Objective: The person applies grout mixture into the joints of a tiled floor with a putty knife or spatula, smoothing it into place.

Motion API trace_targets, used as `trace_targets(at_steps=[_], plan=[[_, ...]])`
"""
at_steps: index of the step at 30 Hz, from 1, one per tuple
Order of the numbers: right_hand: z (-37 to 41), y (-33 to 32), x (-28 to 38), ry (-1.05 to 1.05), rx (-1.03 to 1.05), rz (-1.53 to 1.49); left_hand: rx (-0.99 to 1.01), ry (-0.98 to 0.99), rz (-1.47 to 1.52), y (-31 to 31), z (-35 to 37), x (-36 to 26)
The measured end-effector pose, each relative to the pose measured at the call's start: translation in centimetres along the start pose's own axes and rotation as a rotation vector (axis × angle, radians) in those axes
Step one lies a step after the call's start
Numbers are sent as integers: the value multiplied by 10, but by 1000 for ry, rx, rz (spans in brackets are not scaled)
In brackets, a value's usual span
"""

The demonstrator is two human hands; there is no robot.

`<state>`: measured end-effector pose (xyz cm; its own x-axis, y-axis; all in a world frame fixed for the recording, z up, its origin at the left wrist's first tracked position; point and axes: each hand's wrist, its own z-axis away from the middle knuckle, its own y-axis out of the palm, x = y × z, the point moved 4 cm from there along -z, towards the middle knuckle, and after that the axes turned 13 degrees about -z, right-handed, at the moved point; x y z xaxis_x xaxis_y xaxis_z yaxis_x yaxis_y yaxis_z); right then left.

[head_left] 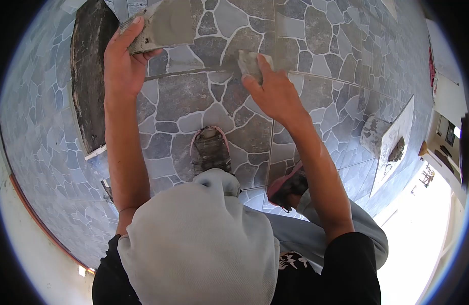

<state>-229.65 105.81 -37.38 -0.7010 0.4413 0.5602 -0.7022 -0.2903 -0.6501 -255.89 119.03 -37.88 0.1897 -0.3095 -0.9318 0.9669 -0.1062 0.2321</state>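
My left hand (125, 63) grips the edge of a flat board (168, 24) smeared with grey paste, its thumb on top and its fingers underneath. To the right, my right hand (276, 91) presses a small pale pad (253, 65) against the stone-patterned tiles (186, 96), beside a joint between them. The pad's exact material cannot be made out. A smear of grey paste shows on the tiles near the pad.
A dark, worn wooden plank (88, 76) lies at the left. On the right stands a round container (374, 130) next to a white board (394, 147) with a dark lump on it. My shoes (210, 148) rest on the tiles below my hands.
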Motion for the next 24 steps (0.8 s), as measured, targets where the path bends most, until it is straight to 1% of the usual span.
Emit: trace_targets(at_steps=[1,2,4,5,7,8,10,11,13,14,16,18,20,22,23,24], plan=[[1,-12,-8,65,-104,114,-3,2,-5,-1,0,1],[1,-4,-17,63,-106,111,1,-8,24,2,-2,5],[4,23,-44,73,-47,283,11,-15,53,10,-2,8],[10,19,-37,73,-53,283,37,-18,67,17,-2,8],[29,18,-24,141,287,289,57,-25,88,23,1,8],[30,13,-36,143,279,291,67,-7,83,24,1,5],[28,8,-60,-49,425,-210,81,21,86,24,-2,0],[26,-2,-54,-49,425,-205,57,15,92,20,-2,0],[23,-17,-37,168,565,-477,26,9,88,16,1,0],[18,-7,-37,163,564,-490,4,-6,62,15,2,0],[2,23,-16,-171,431,-296,-1,-19,25,18,3,0],[2,38,46,-236,335,44,10,-5,72,25,2,0],[-17,72,77,-497,145,103,26,-15,57,31,2,0],[-38,99,92,-656,31,343,49,-31,52,34,2,1],[-42,89,86,-633,20,342,68,-25,51,34,3,-1],[-43,81,81,-614,76,437,80,-22,51,32,2,-1]])
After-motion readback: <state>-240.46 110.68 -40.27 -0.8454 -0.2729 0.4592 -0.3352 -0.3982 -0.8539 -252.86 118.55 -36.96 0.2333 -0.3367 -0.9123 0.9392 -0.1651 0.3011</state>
